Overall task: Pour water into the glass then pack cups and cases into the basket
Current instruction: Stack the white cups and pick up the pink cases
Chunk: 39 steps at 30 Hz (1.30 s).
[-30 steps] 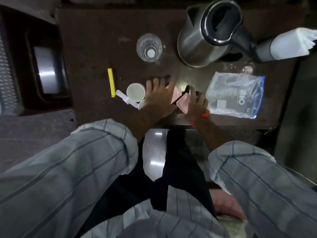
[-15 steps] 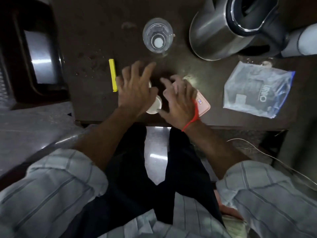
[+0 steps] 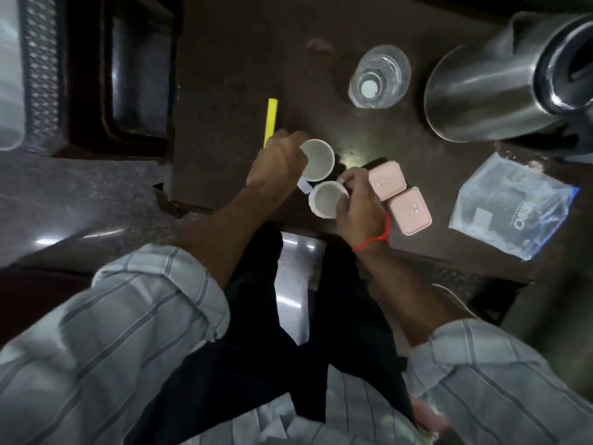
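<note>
Two white cups stand close together near the front edge of the dark table (image 3: 224,75). My left hand (image 3: 277,162) grips the farther cup (image 3: 317,162) by its left side. My right hand (image 3: 359,207) holds the nearer cup (image 3: 325,200) from the right. Two pink square cases (image 3: 385,179) (image 3: 410,211) lie side by side just right of my right hand. A clear glass (image 3: 380,77) stands farther back. The steel kettle (image 3: 500,88) sits at the far right, its lid open.
A yellow stick (image 3: 271,118) lies left of the cups, partly behind my left hand. A clear zip bag (image 3: 513,207) lies at the right. A perforated pale basket (image 3: 35,72) is at the far left, beyond a dark chair (image 3: 138,88).
Both hands left the pink cases and moved onto the cups; each hand now grips one cup. The cases lie flat side by side. The camera view has shifted closer.
</note>
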Each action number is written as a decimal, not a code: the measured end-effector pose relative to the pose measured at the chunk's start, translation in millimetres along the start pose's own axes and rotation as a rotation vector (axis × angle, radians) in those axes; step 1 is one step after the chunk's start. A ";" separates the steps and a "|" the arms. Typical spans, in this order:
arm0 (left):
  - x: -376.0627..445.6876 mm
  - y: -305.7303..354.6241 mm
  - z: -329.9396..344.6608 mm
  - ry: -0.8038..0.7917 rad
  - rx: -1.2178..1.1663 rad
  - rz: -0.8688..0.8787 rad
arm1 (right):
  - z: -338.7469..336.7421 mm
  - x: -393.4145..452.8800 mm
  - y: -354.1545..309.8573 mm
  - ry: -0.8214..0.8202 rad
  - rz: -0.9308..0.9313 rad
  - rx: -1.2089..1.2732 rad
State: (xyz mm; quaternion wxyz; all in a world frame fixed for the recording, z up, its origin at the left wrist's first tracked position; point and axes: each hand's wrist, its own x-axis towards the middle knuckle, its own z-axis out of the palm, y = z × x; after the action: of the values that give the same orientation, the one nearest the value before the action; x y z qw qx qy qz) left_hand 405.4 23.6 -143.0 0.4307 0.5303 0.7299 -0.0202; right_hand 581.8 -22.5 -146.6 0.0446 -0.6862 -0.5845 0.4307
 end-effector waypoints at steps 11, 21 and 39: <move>-109.5 -138.0 -164.5 0.727 -0.423 -0.307 | 30.1 31.2 -218.0 0.044 -0.412 0.273; -91.8 -291.7 -287.8 0.872 -0.321 -0.723 | 155.8 72.3 -412.2 -0.127 -0.808 0.086; -47.8 -311.7 -272.5 0.559 0.076 -0.745 | 190.2 64.9 -392.1 -0.192 -0.912 -0.450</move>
State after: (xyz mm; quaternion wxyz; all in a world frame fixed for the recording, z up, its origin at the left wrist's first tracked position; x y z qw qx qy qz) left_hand -3.7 -16.2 -74.0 0.1614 0.2325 0.9574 -0.0565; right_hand 156.5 70.5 -79.0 0.0254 -0.3115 -0.9039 0.2921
